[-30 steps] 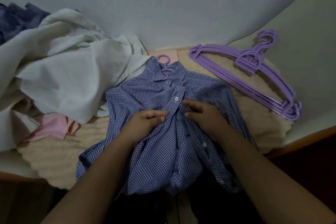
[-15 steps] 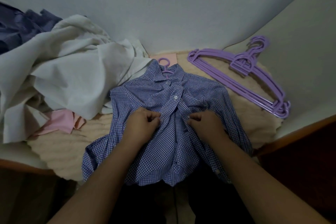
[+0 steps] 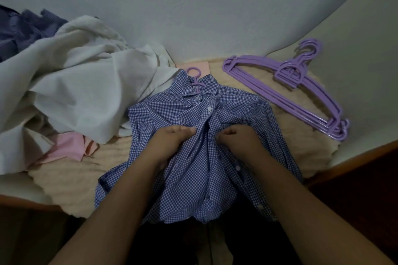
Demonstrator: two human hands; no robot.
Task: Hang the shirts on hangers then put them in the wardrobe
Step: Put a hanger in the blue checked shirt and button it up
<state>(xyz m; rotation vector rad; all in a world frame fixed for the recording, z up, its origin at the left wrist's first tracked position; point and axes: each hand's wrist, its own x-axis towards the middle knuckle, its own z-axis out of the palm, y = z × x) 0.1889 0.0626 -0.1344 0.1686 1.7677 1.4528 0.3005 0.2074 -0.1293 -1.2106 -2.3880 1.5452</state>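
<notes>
The blue checked shirt [image 3: 193,157] lies front-up on the beige blanket [image 3: 71,170], collar toward the far wall, hem hanging over the near edge of the surface. A purple hanger [image 3: 195,77] sits inside the shirt; only its hook and neck show, projecting from the collar at the far end.

Left hand [image 3: 170,142]: fingers curled, pinching the left front edge of the shirt just below the fastened white button [image 3: 208,109]. Right hand [image 3: 239,139]: fingers curled, pinching the right front edge at the same level. The two hands sit close together on either side of the placket, not touching each other. Whether a button is held between the fingertips cannot be determined.

A stack of purple hangers [image 3: 288,90] lies on the blanket to the right of the shirt, hooks toward the far right, apart from the shirt.

To the left, a heap of white cloth [image 3: 71,92] touches the shirt's left shoulder. A pink garment [image 3: 66,146] lies under the heap's near edge. A dark blue garment [image 3: 19,32] lies at the far left.
</notes>
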